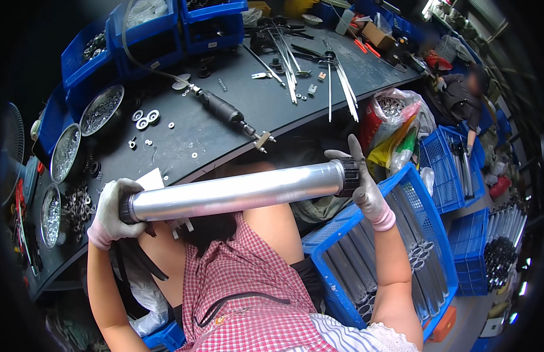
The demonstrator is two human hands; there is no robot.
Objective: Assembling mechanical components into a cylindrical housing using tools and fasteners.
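Note:
A shiny silver metal tube (236, 190) with a black ribbed cap at each end lies almost level across my lap, its right end a little higher. My left hand (114, 214), in a pale work glove, wraps round the left end cap. At the other end my gloved right hand (368, 190) holds the black cap (350, 177) against its palm, some fingers stretched upward. Beyond the tube, a black air screwdriver (222, 108) with a hose lies on the dark bench (225, 144). A white paper piece (151, 178) shows behind the tube near my left hand.
Metal bowls (65, 154) of small parts line the bench's left side. Blue bins (148, 44) stand behind; loose washers and thin rods lie on top. To my right, a blue crate (319, 249) holds several metal tubes. A co-worker (459, 97) bends over another blue crate (439, 170).

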